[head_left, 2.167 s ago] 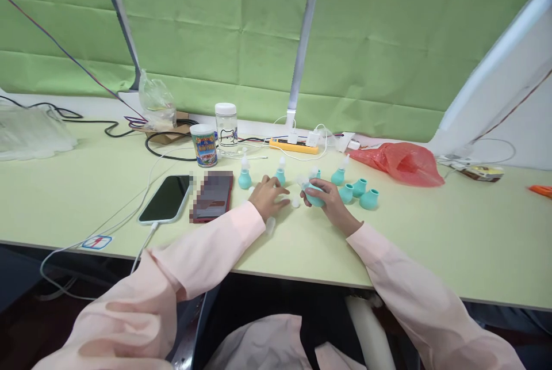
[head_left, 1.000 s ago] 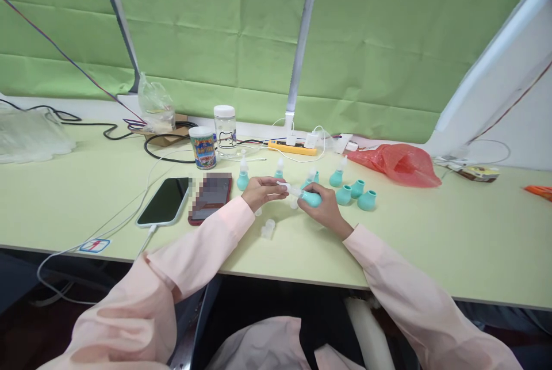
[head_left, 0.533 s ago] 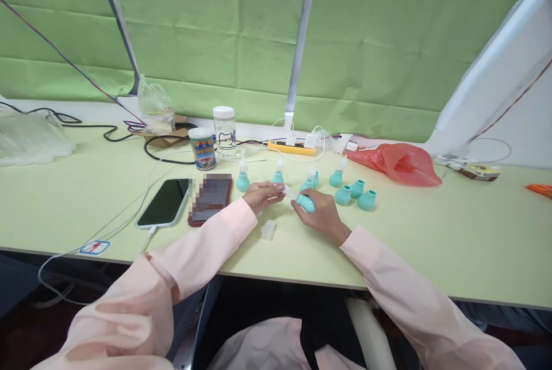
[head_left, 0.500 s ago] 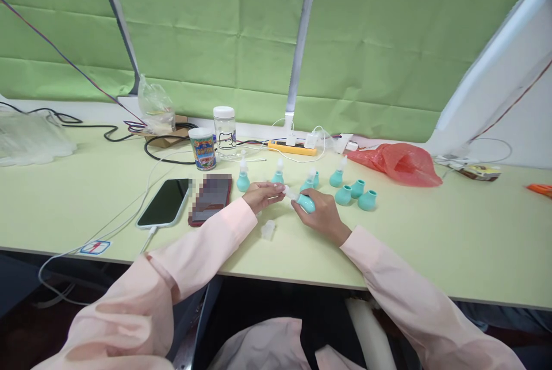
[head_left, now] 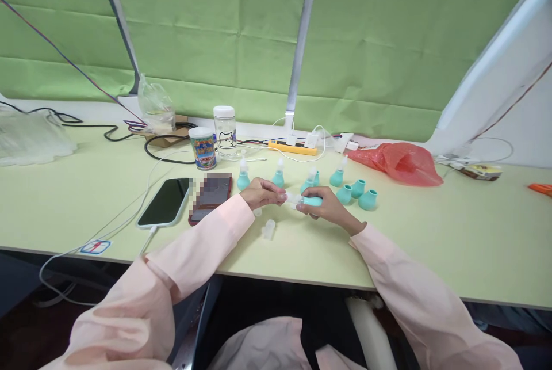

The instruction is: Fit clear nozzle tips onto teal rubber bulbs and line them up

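The teal bulb [head_left: 312, 201] is just right of centre in the frame, with the right hand [head_left: 331, 207] closed around it; its translucent nozzle [head_left: 293, 198] points left, where the left hand [head_left: 261, 193] has thumb and fingertips pinched on the far end. The bulb looks light and hollow, probably soft rubber that gives when squeezed — a loose wrap around its round body should serve better than a hard press. The nozzle seems stiffer and perhaps a little slippery, so its wider end by the bulb is likely the surest place to hold. Neither looks fragile. Beneath them, the smooth, pale table [head_left: 431, 232] runs across the middle of the frame, with small clear pieces [head_left: 268, 229] lying loose below the left hand. Open teal bulbs [head_left: 367, 200] stand right of centre — rounded, so presumably easy to knock over. Two phones [head_left: 164, 203] lie at centre left, a yellow power strip [head_left: 293, 148] sits above the hands, a red plastic bag [head_left: 409, 164] slumps at the right, and creased green sheeting [head_left: 215, 25] fills most of the upper frame.
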Motion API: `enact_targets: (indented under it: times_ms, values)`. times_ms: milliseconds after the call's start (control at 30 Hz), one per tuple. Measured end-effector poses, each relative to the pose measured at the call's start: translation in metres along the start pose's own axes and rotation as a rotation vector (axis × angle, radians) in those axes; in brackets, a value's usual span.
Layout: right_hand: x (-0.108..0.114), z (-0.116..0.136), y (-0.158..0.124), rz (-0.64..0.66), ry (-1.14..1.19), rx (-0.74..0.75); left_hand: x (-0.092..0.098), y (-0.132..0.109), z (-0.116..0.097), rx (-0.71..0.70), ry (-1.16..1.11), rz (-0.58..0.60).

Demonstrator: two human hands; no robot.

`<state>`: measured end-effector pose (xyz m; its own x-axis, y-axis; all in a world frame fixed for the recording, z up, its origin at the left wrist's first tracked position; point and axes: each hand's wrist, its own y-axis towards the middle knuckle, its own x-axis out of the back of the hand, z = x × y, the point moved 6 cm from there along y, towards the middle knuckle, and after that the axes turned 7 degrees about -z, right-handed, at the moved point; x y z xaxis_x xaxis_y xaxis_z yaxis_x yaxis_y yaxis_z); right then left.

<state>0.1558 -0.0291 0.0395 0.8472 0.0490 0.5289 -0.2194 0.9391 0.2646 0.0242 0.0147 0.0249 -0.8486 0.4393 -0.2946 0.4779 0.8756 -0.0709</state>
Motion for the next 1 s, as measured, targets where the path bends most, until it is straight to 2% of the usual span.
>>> enact_targets:
  times_ms: [67, 133, 200, 300, 400, 633, 800, 1000]
  values:
    - [-0.001, -0.002, 0.000, 0.065, 0.032, -0.020, -0.001, -0.001, -0.001, 0.001, 0.054, -0.001]
    - [0.000, -0.002, 0.000, 0.071, 0.001, -0.011, -0.001, -0.001, -0.002, -0.021, 0.132, -0.005]
    - [0.003, -0.002, 0.001, 0.030, -0.070, 0.034, -0.001, -0.001, -0.003, -0.056, 0.215, -0.005]
    - [0.006, 0.006, 0.001, -0.079, -0.216, 0.187, 0.000, 0.000, -0.004, -0.087, 0.283, 0.003]
    - [0.007, 0.014, -0.003, -0.169, -0.344, 0.326, 0.001, 0.000, -0.003, -0.074, 0.285, 0.000]
    - [0.004, 0.019, -0.011, -0.292, -0.489, 0.518, 0.001, -0.003, -0.003, -0.025, 0.233, -0.040]
    - [0.005, 0.017, -0.012, -0.366, -0.478, 0.546, -0.001, -0.004, -0.003, -0.026, 0.140, -0.055]
    - [0.005, 0.014, -0.010, -0.344, -0.435, 0.515, -0.001, -0.003, -0.002, -0.053, 0.126, -0.052]
